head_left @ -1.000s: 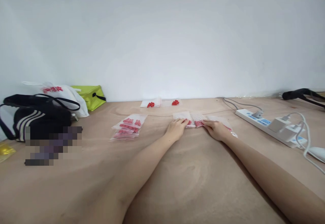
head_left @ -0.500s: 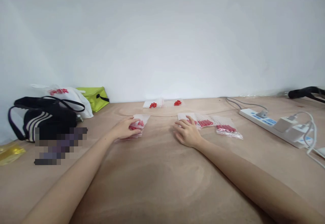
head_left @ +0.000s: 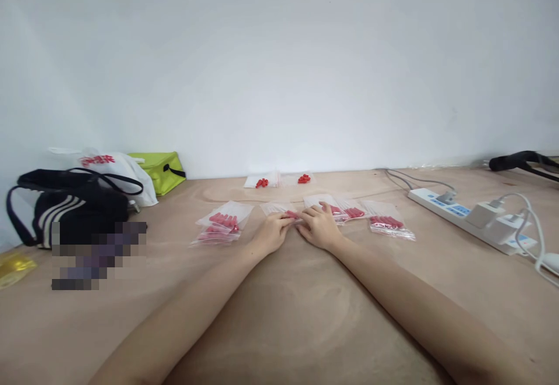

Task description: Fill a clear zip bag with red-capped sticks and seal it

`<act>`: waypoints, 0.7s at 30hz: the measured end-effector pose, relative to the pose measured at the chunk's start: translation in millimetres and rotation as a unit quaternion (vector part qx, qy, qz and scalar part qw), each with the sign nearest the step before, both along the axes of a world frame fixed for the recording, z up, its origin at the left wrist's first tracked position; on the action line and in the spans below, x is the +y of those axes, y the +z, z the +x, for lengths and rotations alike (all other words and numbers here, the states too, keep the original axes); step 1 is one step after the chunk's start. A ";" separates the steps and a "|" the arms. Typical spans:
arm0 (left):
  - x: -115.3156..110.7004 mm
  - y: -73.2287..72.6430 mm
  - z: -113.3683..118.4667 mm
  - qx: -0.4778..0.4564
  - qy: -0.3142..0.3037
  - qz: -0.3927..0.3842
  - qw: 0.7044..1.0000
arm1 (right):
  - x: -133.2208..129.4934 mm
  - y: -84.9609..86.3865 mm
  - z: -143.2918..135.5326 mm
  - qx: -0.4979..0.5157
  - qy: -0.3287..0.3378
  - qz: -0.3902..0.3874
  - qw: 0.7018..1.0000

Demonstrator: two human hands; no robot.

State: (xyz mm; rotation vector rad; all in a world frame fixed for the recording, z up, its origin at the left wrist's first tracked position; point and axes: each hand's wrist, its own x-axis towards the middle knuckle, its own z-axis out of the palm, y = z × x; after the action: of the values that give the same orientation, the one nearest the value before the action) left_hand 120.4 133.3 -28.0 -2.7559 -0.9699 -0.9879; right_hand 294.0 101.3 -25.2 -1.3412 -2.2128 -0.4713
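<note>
At the middle of the table, my left hand (head_left: 274,232) has its fingers closed on the near edge of a clear zip bag (head_left: 273,207). Red, rod-like pieces (head_left: 291,214) show in that bag beside the fingertips. My right hand (head_left: 322,228) lies palm down against the bag's right side, fingers apart, its fingertips meeting my left hand's. Just beyond it are more zip bags (head_left: 353,211) of red pieces, partly covered by the hand. To the left, overlapping zip bags (head_left: 225,222) hold similar red pieces.
Another filled bag (head_left: 386,222) lies at right, near a white power strip (head_left: 463,219) with plugs and cables. Small red piles (head_left: 262,183) rest on bags by the wall. At left stand a black bag (head_left: 78,210) and a green box-shaped bag (head_left: 163,172).
My left hand has moved right from the left stack to beside my right hand, with a zip bag now under its fingers. The right hand has barely moved.
</note>
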 end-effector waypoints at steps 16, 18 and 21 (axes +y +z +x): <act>-1.7 4.4 -40.4 0.068 -0.031 0.130 0.989 | 5.4 -2.7 5.1 -0.031 0.048 0.107 0.993; -4.5 5.9 -43.0 0.064 -0.030 0.138 0.988 | 5.1 -2.4 7.1 -0.037 0.064 0.124 0.990; -7.1 7.7 -45.8 0.060 -0.026 0.141 0.988 | 5.1 -2.2 9.7 -0.056 0.074 0.142 0.985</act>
State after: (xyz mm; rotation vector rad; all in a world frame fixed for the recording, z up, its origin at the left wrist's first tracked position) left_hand 74.6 126.1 -20.3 -2.5793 -0.6853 -0.8771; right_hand 303.7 106.4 -27.4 -1.0160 -2.2131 -0.7902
